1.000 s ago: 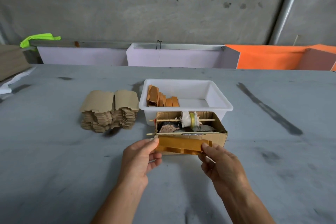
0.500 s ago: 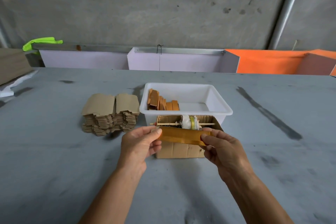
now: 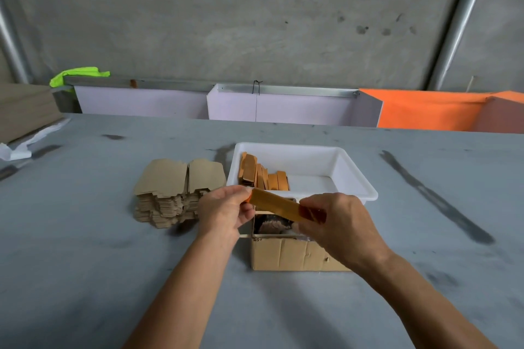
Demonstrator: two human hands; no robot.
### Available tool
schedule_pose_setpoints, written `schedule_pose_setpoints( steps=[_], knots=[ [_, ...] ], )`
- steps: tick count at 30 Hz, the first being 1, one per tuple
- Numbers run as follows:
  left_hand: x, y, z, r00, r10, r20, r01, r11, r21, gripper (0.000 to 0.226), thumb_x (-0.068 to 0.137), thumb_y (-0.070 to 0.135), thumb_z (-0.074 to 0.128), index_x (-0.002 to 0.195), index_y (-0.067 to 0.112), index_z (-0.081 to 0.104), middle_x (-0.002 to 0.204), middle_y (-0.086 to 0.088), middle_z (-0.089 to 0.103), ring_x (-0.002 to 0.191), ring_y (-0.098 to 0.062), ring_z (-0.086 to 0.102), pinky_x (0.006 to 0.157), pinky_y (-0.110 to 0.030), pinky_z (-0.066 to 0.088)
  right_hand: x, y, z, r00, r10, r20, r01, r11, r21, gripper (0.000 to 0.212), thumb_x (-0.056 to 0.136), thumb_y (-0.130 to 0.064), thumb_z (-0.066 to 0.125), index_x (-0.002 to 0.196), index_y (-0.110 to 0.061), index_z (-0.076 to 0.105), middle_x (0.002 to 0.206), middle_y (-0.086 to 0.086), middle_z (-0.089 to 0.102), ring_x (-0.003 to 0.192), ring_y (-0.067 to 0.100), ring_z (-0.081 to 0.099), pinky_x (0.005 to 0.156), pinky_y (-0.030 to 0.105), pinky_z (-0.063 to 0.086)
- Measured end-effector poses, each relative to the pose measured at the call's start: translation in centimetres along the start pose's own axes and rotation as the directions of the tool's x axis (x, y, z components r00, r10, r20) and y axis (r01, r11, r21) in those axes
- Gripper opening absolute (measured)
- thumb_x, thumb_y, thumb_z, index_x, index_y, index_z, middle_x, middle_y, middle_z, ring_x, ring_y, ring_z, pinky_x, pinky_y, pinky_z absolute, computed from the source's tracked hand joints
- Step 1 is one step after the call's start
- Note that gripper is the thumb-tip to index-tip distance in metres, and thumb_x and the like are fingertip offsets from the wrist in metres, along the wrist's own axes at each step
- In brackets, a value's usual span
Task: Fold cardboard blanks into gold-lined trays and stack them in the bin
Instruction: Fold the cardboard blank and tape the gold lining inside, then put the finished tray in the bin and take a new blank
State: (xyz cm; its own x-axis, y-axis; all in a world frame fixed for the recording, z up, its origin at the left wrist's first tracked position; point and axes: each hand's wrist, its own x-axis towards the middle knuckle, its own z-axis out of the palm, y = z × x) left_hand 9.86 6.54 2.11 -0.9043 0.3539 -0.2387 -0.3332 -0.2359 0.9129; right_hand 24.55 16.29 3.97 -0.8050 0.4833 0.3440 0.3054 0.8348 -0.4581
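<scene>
Tray (image 3: 276,205) btwn both hands (image 3: 283,214)

We see soft, even daylight with faint shadows under the forearms on the tabletop (image 3: 85,263); wide-angle distortion bends the edges, and focus is slightly soft.

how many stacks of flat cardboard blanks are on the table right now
2: both sit side by side left of the white bin, the left stack and the right stack touching. Lower layers are partly hidden by the left hand.
</scene>
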Motion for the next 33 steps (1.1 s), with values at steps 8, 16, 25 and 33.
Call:
schedule_pose_setpoints(
  steps=[8, 16, 25, 33],
  knots=[
    [0.6, -0.5, 1.4, 0.996, 0.057, 0.063, -0.053, 0.997, -0.061, 0.013, 0.093, 0.017, 0.055, 0.085, 0.009, 0.062, 0.076, -0.013, 0.068, 0.062, -0.02, 0.063, 0.05, -0.024, 0.056, 4.2, 0.8, 0.8, 0.988, 0.089, -0.123, -0.101, 0.99, -0.097, 0.009, 0.083, -0.029, 0.068, 0.084, -0.019, 0.068, 0.068, 0.0, 0.062, 0.061, 0.016, 0.055, 0.055, 0.02, 0.039],
    [1.2, -2.1, 2.3, 0.978, 0.199, 0.066, -0.206, 0.971, 0.12, 0.021, 0.094, 0.013, 0.052, 0.078, 0.016, 0.064, 0.064, -0.002, 0.07, 0.055, -0.013, 0.064, 0.048, -0.019, 0.052, 9.8, 2.8, 2.2, 0.957, 0.274, -0.095, -0.283, 0.953, -0.108, 0.005, 0.079, -0.015, 0.065, 0.079, -0.011, 0.065, 0.071, 0.003, 0.06, 0.056, 0.015, 0.054, 0.048, 0.019, 0.041],
    [2.0, -3.3, 2.9, 0.95, 0.276, 0.145, -0.308, 0.901, 0.304, 0.025, 0.093, 0.014, 0.054, 0.075, 0.029, 0.062, 0.068, 0.001, 0.069, 0.054, -0.007, 0.062, 0.053, -0.02, 0.053, 15.7, 4.6, 5.2, 0.898, 0.441, -0.008, -0.437, 0.888, -0.146, 0.024, 0.073, -0.021, 0.072, 0.066, -0.013, 0.05, 0.064, 0.001, 0.051, 0.054, 0.013, 0.049, 0.043, 0.019, 0.032],
    [2.2, -3.1, 2.8, 0.956, 0.253, 0.149, -0.291, 0.889, 0.353, 0.031, 0.093, 0.01, 0.052, 0.074, 0.033, 0.059, 0.073, 0.004, 0.069, 0.061, -0.01, 0.065, 0.056, -0.02, 0.054, 18.3, 4.4, 7.6, 0.869, 0.478, 0.124, -0.455, 0.873, -0.177, 0.035, 0.073, -0.033, 0.077, 0.08, -0.013, 0.048, 0.069, 0.0, 0.049, 0.072, 0.016, 0.054, 0.056, 0.024, 0.04]
  ],
)
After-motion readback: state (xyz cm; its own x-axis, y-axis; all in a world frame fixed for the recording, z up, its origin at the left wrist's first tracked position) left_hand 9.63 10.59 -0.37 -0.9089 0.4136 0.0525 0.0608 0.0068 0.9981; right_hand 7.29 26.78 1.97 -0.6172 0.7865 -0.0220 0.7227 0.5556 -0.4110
